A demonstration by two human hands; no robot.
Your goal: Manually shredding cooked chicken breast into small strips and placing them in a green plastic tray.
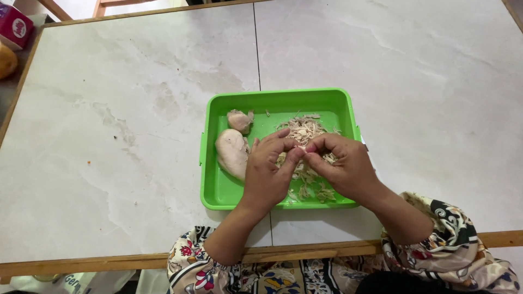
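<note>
A bright green plastic tray [278, 100] sits on the table in front of me. Two pale cooked chicken pieces lie in its left part: a large one [231, 152] and a smaller one [239, 120] behind it. A heap of shredded chicken [305, 129] covers the tray's right part. My left hand [267, 174] and my right hand [343, 166] meet over the shreds, fingertips pinched together on a small bit of chicken between them. The bit itself is mostly hidden by my fingers.
The table [120, 136] has a pale marble-look top with a wooden edge [109, 264] near me. A pink box [13, 24] and an orange-brown object [6, 61] sit at the far left corner. My patterned sleeves hang below the table edge.
</note>
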